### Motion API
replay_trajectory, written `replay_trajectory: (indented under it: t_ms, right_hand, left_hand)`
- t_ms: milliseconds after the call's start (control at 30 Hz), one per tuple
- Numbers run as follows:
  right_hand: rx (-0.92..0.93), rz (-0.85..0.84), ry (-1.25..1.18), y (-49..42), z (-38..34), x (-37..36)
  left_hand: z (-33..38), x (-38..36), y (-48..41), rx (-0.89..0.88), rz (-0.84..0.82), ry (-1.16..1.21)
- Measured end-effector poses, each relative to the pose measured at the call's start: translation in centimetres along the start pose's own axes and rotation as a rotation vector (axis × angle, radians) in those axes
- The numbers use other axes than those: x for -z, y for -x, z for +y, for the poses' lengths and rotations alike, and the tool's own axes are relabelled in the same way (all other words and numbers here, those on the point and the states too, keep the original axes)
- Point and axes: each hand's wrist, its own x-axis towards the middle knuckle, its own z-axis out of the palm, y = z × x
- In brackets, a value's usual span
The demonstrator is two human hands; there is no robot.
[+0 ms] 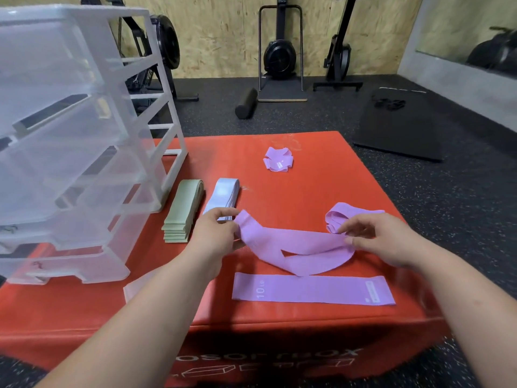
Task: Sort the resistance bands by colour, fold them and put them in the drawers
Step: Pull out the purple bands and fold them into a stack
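— Hands first: left hand [218, 228] grips one end of a purple band [296, 247], and right hand [375, 236] pinches the other end. Both closed on it, agreed?

— Agreed. We note the band hangs between them with a twist in its middle, low over the red box [335, 169]. We read the two-end hold as a way to pull it straight and work the twist out before folding.

— Just behind the right hand lies a second loose purple band [352, 215], crumpled. Whether it touches the fingers, we cannot tell.

— Near the front edge lies a flat purple band [313, 289], marked 10 LB. We judge it is laid out as the base of the purple pile.

— Further out: green stack [181, 214] and pale blue stack [223, 197], side by side, just beside the drawer unit [84, 135]. We take it they are parked there sorted, close to where they go.

— One purple bundle [278, 161] sits apart at the far side. What the drawers hold we cannot make out through the clear plastic.
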Motion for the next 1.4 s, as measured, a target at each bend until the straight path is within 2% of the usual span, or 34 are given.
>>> replay_trajectory:
  t_ms: [267,400,500,633,733,867,967,1133,1333,1400]
  right_hand:
    - [-0.034,-0.165,0.037,0.9,0.0,0.4]
    - [0.056,-0.018,0.141,0.8,-0.1,-0.6]
    - [0.065,0.131,0.112,-0.3,0.2,-0.5]
    - [-0.133,0.296,-0.326,-0.9,0.8,0.8]
    - [-0.325,0.173,-0.491,-0.2,1.3,1.5]
    - [-0.467,0.053,-0.505,0.7,1.9,2.0]
    - [-0.492,0.031,-0.447,1.1,2.1,2.1]
    - [-0.506,0.016,-0.356,1.5,1.9,1.5]
    - [-0.486,0.048,-0.337,1.6,1.8,1.3]
    - [-0.480,0.049,-0.325,1.7,1.8,1.4]
  left_hand:
    - [-0.4,-0.4,-0.1,-0.026,0.018,-0.112]
    - [-0.5,-0.5,-0.2,-0.044,0.049,-0.113]
    - [-0.8,-0.4,-0.7,-0.054,0.078,-0.064]
    - [-1.2,-0.1,-1.5,-0.063,0.100,-0.003]
    - [-1.3,-0.2,-1.1,-0.045,0.058,-0.008]
    - [-1.8,-0.3,-0.9,0.027,-0.010,-0.076]
    - [-2.1,-0.2,-0.8,0.075,-0.068,-0.216]
    - [-2.6,-0.4,-1.1,0.016,-0.078,-0.526]
    - [-3.1,-0.5,-1.5,-0.257,-0.047,-0.968]
    - [-3.2,-0.8,-1.3,-0.323,-0.030,-1.046]
